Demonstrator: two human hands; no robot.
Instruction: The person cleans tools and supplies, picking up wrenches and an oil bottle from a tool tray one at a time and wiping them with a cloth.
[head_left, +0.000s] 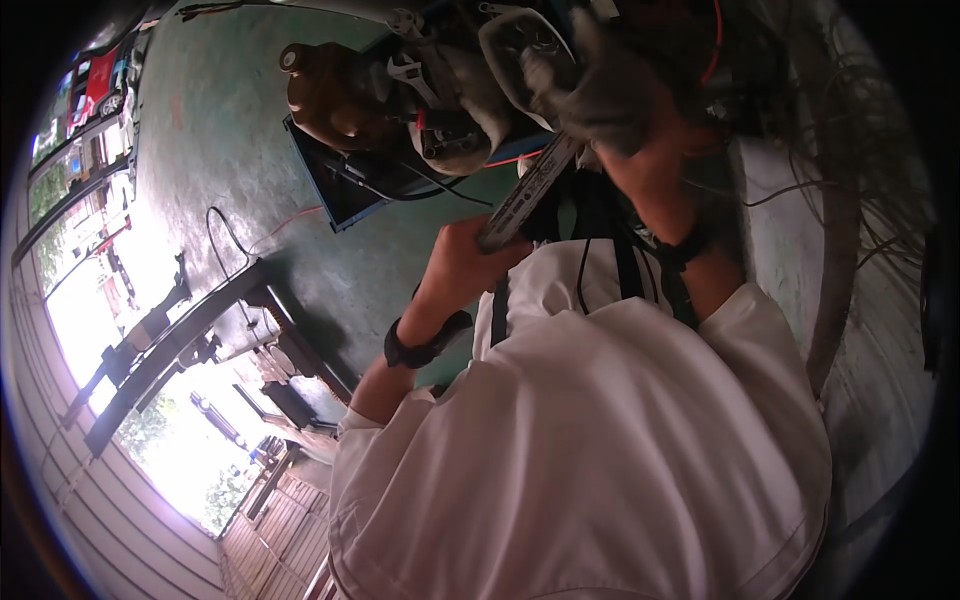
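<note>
Bar [530, 194] between hands [465, 262]; green floor [385, 255] borders blue-edged tray [348, 206].

A printed grey bar [531, 191] slants from the left hand [466, 258].

Workshop: wrench [408, 72], brown jug [328, 102]

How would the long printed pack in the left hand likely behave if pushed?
The long printed pack is probably fairly stiff, since it runs straight beyond the left hand. Its flat printed face suggests sliding rather than rolling. Stood on end, it might tip easily, being so narrow.
</note>
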